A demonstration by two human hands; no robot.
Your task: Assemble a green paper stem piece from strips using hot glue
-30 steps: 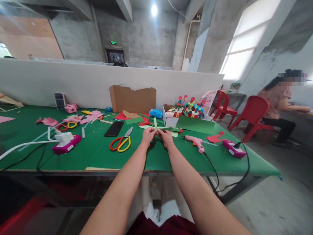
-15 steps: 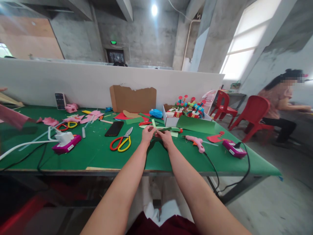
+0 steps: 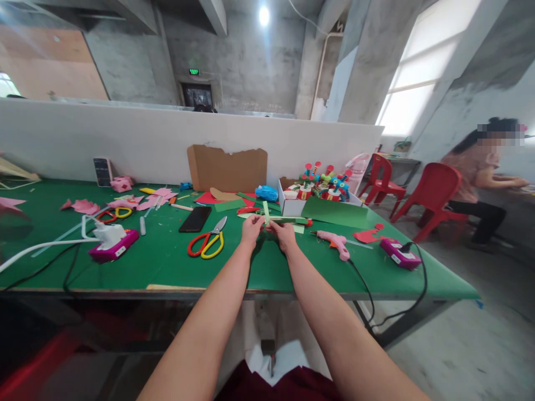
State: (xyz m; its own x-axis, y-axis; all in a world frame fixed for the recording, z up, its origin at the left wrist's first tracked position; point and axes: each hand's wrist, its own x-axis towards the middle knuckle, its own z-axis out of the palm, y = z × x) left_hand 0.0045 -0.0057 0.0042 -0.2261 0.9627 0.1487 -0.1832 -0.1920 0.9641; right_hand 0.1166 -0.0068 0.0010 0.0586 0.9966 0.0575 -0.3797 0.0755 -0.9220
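My left hand [image 3: 252, 228] and my right hand [image 3: 283, 234] meet over the green table, fingers pinched on light green paper strips [image 3: 266, 209]. One strip stands upright between the fingertips; another stretches to the right past my right hand. How the strips join is hidden by the fingers. Left of my hands lie scissors [image 3: 208, 243] with one red and one yellow handle, blades apart. A pink glue gun [image 3: 334, 241] rests to the right, its cord running off the front edge. Just beyond my hands is a red-handled tool [image 3: 246, 211], partly covered.
A white box [image 3: 293, 207] holds colourful spring figures, with a green sheet [image 3: 334, 212] leaning against it. A black phone [image 3: 195, 219] and purple power strips [image 3: 113, 246] lie on the table. Pink paper scraps [image 3: 86, 206] are scattered left. A person sits far right near red chairs [image 3: 434, 197].
The upright strip has shifted slightly right and stands straighter between my fingertips. At the far left, the pink sheet and the other person's hand have moved back out of view.
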